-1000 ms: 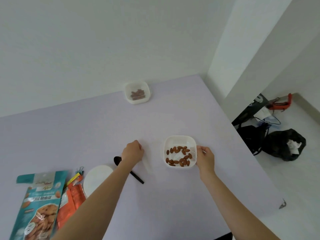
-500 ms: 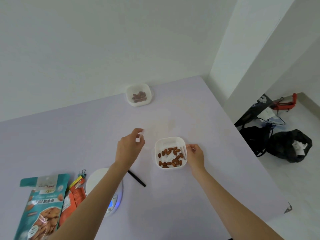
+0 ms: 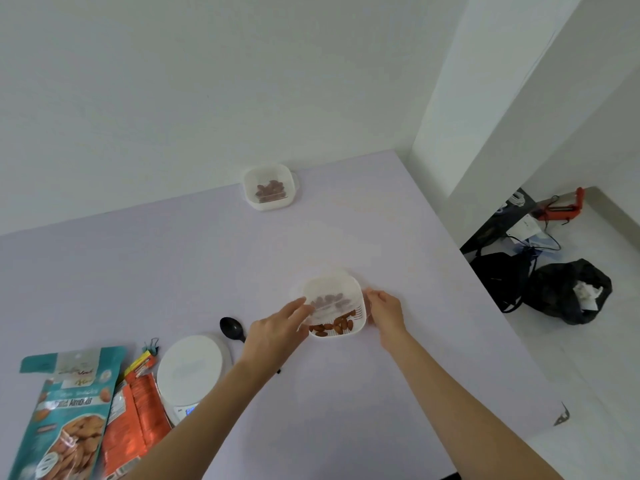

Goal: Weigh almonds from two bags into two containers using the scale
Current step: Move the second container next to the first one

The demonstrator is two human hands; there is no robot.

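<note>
Now your left hand (image 3: 277, 332) pinches the lid (image 3: 329, 292) by its left edge, your right hand (image 3: 384, 306) grips the right wall of the container (image 3: 341, 336) on the table (image 3: 346, 410), and the lid covers only its far half, so it likely needs drawing toward you to seat.

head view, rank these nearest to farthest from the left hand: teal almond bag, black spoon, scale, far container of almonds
From the left hand:
1. black spoon, just left of it
2. scale, lower left
3. far container of almonds, by the back wall
4. teal almond bag, bottom left corner
</note>
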